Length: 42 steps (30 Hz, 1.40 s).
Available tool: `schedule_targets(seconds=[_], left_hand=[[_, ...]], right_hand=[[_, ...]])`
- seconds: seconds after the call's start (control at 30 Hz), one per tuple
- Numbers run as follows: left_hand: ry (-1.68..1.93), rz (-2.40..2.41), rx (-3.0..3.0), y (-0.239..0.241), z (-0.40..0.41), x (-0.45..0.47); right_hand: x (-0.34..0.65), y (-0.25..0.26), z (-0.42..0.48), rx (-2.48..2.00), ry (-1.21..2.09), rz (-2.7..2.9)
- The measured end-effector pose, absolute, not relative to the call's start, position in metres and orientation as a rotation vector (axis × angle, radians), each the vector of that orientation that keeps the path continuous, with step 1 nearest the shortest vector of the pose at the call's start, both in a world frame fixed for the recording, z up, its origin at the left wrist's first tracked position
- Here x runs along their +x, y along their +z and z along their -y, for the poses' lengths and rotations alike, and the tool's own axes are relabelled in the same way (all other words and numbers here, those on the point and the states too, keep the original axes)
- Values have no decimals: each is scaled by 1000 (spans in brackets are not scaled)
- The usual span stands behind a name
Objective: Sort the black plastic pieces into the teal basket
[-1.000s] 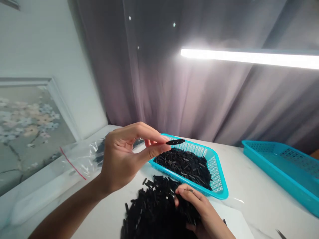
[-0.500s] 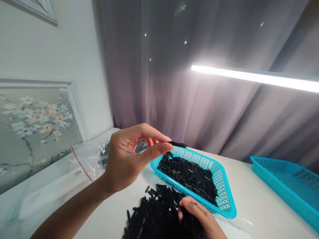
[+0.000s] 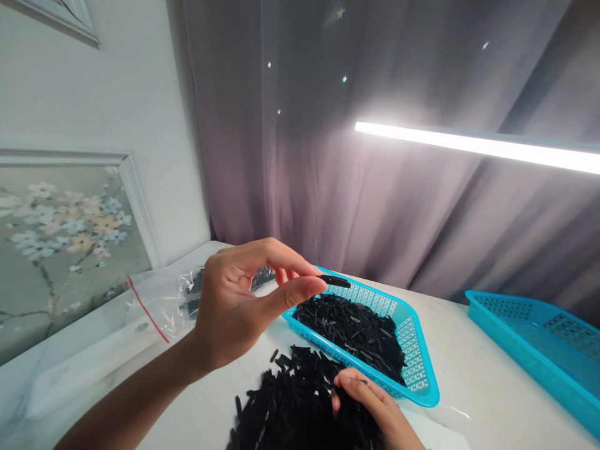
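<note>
My left hand [image 3: 244, 306] is raised above the table, thumb and forefinger pinched on a small black stick-shaped piece [image 3: 335, 281] that points right over the near basket. A turquoise mesh basket [image 3: 419, 365] holds a heap of the same black pieces. In front of it a loose pile of black pieces [image 3: 290, 403] lies on the white table. My right hand [image 3: 370, 403] rests low on that pile, fingers curled down into the pieces; what they hold is hidden.
A clear zip bag with a red seal [image 3: 162, 303] lies at the left, with some black pieces inside. A second turquoise basket [image 3: 534, 340] stands at the right. A grey curtain and a bright light bar are behind; a flower picture leans at left.
The view shifted up and a little sideways. My left hand has kept its pinch on the black piece, dipping slightly. My right hand stays on the pile.
</note>
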<state>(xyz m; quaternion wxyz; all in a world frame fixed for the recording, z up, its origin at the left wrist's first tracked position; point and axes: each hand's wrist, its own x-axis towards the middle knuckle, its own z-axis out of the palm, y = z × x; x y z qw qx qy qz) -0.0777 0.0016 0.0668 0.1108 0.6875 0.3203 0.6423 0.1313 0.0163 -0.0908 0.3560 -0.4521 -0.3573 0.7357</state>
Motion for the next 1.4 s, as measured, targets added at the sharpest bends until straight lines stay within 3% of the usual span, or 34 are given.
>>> schedule_targets(seconds=[0.97,1.17,1.27,1.4], left_hand=[[1694,-945,2062,52,-12,-59],[1673,-1187,2154,20,-48,-52],[1307,-1373,2246,-4,-68,-48],[848,-1085,2265,-2,-56,-42]], right_hand=[[129,-72,-7,-1205,1922,825],[131,-64,-4,-1241,1917,813],[133,-61,-5,-1221,1934,770],[136,-62,-8,-1089,1988,577]])
